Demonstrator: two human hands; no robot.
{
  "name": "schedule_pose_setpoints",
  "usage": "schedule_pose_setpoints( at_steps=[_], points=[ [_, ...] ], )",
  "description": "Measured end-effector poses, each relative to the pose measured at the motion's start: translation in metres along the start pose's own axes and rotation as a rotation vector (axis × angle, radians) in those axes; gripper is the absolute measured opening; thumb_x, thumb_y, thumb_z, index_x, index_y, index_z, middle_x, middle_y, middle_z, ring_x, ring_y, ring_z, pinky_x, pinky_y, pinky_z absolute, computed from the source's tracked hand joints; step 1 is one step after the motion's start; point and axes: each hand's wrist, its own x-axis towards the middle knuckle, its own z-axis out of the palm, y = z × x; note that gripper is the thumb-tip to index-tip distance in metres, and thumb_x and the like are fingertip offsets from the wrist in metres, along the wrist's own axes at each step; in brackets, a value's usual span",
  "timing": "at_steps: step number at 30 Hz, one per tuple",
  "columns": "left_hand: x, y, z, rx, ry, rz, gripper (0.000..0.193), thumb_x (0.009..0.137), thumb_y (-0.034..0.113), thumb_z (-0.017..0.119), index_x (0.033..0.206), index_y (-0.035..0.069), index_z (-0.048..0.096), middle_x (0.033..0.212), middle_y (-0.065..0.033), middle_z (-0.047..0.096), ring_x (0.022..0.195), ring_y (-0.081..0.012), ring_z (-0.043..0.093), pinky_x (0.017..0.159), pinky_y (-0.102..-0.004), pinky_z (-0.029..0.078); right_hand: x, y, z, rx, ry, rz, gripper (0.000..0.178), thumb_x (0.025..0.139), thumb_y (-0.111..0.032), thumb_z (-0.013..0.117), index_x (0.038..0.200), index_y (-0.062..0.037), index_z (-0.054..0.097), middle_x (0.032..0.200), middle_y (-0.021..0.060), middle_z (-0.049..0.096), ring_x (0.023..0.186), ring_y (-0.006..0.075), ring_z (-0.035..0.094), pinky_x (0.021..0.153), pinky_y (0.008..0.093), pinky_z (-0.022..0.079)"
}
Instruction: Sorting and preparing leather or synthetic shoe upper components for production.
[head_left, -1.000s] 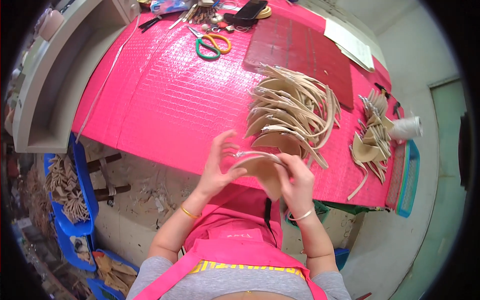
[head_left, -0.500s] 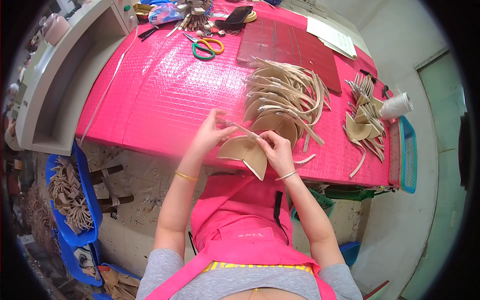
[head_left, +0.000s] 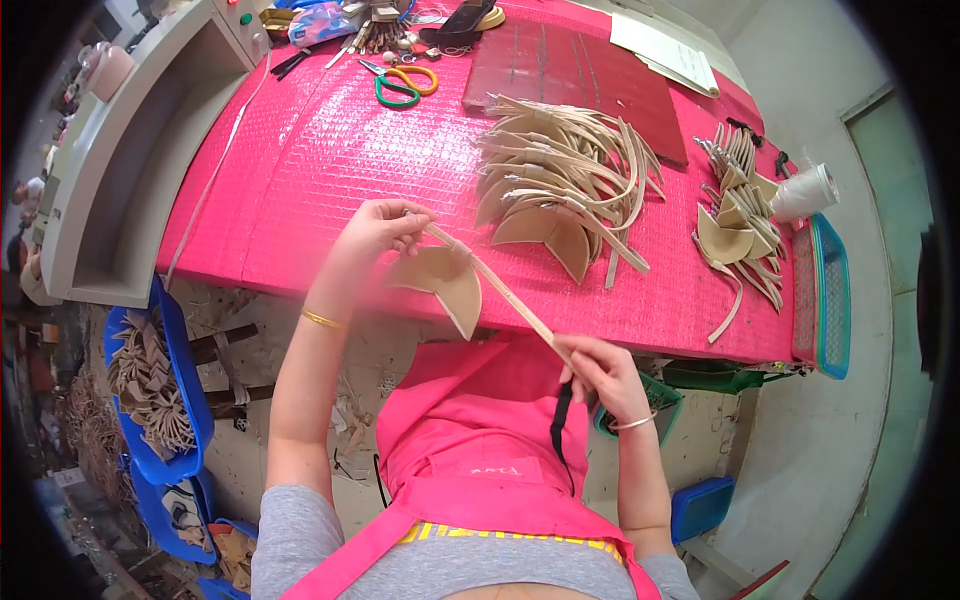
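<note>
Small pale lettering (head_left: 497, 470) stands on the pink apron (head_left: 460, 430), lower middle of the frame; yellow lettering (head_left: 430, 532), partly covered and unreadable, crosses the grey shirt (head_left: 480, 570) below.

Strapped piece (head_left: 457, 288) left of the pile (head_left: 565, 170) on the table (head_left: 330, 150), scissors (head_left: 389, 72) behind.

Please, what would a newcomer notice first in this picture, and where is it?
The bright pink table fills the upper middle. Near its front edge, the left hand and right hand hold a beige strap, with a folded beige piece hanging below. Beyond, to the right, lies a heap of similar pieces.
</note>
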Motion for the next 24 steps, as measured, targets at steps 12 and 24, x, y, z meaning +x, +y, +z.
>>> schedule_pose_setpoints(
  at_steps=[12,24],
  points=[
    [-0.015,0.021,0.017,-0.093,-0.132,-0.013,0.030,0.079,0.005,0.056,0.107,-0.006,0.053,0.088,-0.0114,0.061,0.077,-0.0149,0.060,0.070,-0.0234,0.050,0.065,-0.024,0.045,-0.230,0.176,-0.796,0.015,0.077,-0.006,0.056,0.091,-0.0014,0.059,0.073,0.0054,0.056,0.057,0.0128,0.051,0.056,0.0267,0.041],
    [-0.037,0.014,0.033,-0.239,-0.060,0.094,0.029,0.069,0.002,0.066,0.097,-0.001,0.058,0.084,-0.0059,0.062,0.075,-0.0097,0.058,0.064,-0.0211,0.046,0.114,-0.036,0.099,0.363,0.043,-0.458,0.011,0.082,-0.005,0.053,0.090,0.0014,0.058,0.081,0.0048,0.060,0.070,0.0082,0.056,0.056,0.0210,0.045]
  ],
)
